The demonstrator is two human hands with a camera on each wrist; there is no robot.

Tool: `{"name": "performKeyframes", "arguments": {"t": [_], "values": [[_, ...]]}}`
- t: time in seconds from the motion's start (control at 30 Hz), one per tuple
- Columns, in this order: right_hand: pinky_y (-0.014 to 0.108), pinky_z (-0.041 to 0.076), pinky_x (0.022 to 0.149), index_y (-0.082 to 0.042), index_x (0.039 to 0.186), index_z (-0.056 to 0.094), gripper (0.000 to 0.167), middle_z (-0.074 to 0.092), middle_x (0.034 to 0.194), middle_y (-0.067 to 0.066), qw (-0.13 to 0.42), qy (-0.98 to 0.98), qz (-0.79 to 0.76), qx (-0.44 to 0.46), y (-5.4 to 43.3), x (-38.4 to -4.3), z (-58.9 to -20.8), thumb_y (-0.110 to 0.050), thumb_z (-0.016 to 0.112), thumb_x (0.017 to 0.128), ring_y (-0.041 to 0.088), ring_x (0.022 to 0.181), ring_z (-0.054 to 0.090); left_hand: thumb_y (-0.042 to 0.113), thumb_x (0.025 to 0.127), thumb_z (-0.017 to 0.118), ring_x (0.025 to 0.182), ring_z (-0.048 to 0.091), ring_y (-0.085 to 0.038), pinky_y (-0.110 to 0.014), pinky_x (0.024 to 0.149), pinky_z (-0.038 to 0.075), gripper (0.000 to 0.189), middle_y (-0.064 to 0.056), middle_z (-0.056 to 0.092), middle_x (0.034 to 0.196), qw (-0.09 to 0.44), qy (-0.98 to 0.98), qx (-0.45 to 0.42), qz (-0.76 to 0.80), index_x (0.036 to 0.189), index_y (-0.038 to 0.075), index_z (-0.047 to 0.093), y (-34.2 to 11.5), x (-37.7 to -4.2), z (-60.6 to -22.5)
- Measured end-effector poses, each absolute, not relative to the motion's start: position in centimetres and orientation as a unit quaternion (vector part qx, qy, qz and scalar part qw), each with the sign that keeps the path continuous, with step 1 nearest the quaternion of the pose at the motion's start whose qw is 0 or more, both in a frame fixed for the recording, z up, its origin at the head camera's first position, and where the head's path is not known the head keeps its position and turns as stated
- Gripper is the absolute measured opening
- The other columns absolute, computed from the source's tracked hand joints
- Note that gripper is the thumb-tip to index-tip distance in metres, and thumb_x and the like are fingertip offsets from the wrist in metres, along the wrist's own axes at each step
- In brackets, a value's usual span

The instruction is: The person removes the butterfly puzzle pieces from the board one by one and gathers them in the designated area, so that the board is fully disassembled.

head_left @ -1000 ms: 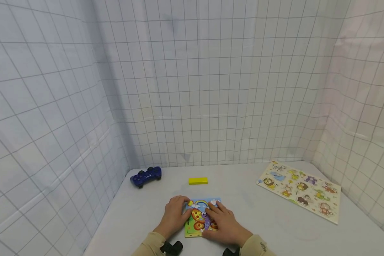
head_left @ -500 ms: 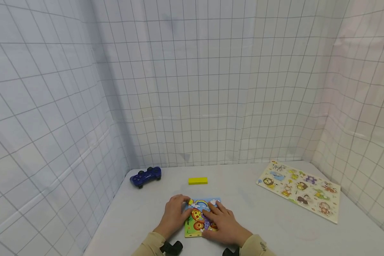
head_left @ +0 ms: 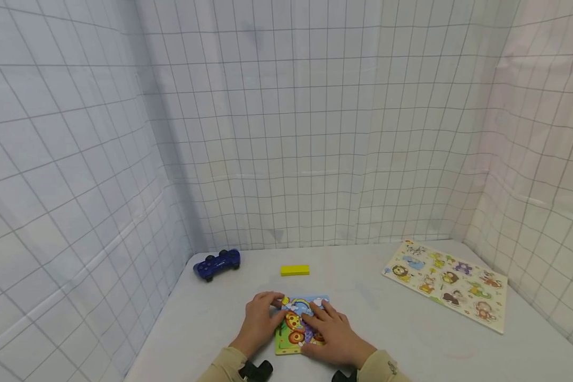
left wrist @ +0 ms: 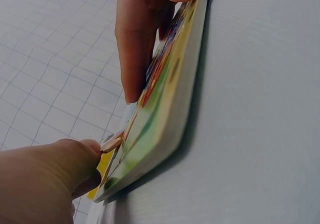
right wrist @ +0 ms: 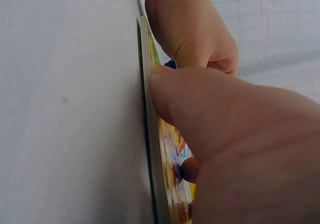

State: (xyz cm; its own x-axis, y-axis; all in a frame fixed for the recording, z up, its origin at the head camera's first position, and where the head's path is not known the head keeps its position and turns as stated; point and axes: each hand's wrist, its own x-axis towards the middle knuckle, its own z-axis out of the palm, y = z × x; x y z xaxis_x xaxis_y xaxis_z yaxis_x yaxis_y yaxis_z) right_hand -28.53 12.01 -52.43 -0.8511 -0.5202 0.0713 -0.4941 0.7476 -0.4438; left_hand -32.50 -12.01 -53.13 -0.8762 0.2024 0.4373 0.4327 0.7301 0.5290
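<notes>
A small jigsaw puzzle board (head_left: 288,350) with a bright cartoon picture lies flat on the table, between both hands. My left hand (head_left: 259,323) holds its left side, with curved fingers at the far left corner and the thumb over the picture. In the left wrist view, that thumb (left wrist: 75,156) meets a thin raised puzzle piece edge (left wrist: 114,143). My right hand (head_left: 334,334) lies over the board's right half, its fingers spread on the picture. The right thumb (right wrist: 165,86) rests at the near edge in the right wrist view. The right hand covers part of the picture.
Beyond the board sits a yellow block (head_left: 295,270). A blue game controller (head_left: 217,265) lies at the back left of the white table (head_left: 363,286). At the right is a larger animal puzzle board (head_left: 451,284). Grid-patterned cloth walls (head_left: 305,159) enclose the table on three sides.
The right hand's fingers have slid slightly left across the picture, covering more of its middle. The left hand has barely shifted, and the board stays in place.
</notes>
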Motion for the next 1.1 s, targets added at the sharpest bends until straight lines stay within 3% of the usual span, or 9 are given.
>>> {"name": "performKeyframes", "arguments": {"t": [0.43,0.8,1.0,1.1], "values": [[0.069,0.029,0.109,-0.028,0.155,0.047,0.078,0.032,0.168,0.008,0.025,0.935,-0.223,-0.273,12.0,-28.6,-52.7,-0.072,0.057,0.092,0.044,0.155,0.021,0.018,0.089,0.081,0.109,0.064,-0.024,-0.056,0.091,0.043,0.034,0.014,0.07,0.087,0.184,-0.908,-0.172,-0.335,0.121,0.02,0.069,-12.2,-32.6,-53.2],[0.068,0.029,0.11,-0.028,0.156,0.046,0.077,0.031,0.168,0.007,0.027,0.936,-0.225,-0.27,12.0,-28.5,-52.7,-0.071,0.057,0.092,0.043,0.155,0.02,0.019,0.091,0.078,0.105,0.062,-0.018,-0.05,0.091,0.044,0.01,0.014,0.071,0.093,0.192,-0.907,-0.17,-0.334,0.1,0.024,0.074,-12.1,-32.5,-53.4],[0.069,0.028,0.11,-0.028,0.156,0.046,0.078,0.031,0.168,0.007,0.028,0.934,-0.229,-0.271,12.1,-28.5,-52.7,-0.072,0.057,0.092,0.043,0.155,0.02,0.019,0.091,0.078,0.105,0.065,-0.02,-0.051,0.097,0.049,0.009,0.012,0.072,0.092,0.191,-0.889,-0.098,-0.405,0.099,0.023,0.075,-12.7,-32.4,-53.2],[0.069,0.027,0.111,-0.029,0.156,0.046,0.078,0.03,0.168,0.007,0.031,0.933,-0.233,-0.272,12.0,-28.5,-52.7,-0.072,0.057,0.092,0.043,0.155,0.019,0.018,0.092,0.077,0.1,0.068,-0.019,-0.045,0.091,0.051,0.008,0.009,0.073,0.092,0.189,-0.884,-0.042,-0.426,0.099,0.02,0.075,-14.3,-32.6,-52.8]]}}
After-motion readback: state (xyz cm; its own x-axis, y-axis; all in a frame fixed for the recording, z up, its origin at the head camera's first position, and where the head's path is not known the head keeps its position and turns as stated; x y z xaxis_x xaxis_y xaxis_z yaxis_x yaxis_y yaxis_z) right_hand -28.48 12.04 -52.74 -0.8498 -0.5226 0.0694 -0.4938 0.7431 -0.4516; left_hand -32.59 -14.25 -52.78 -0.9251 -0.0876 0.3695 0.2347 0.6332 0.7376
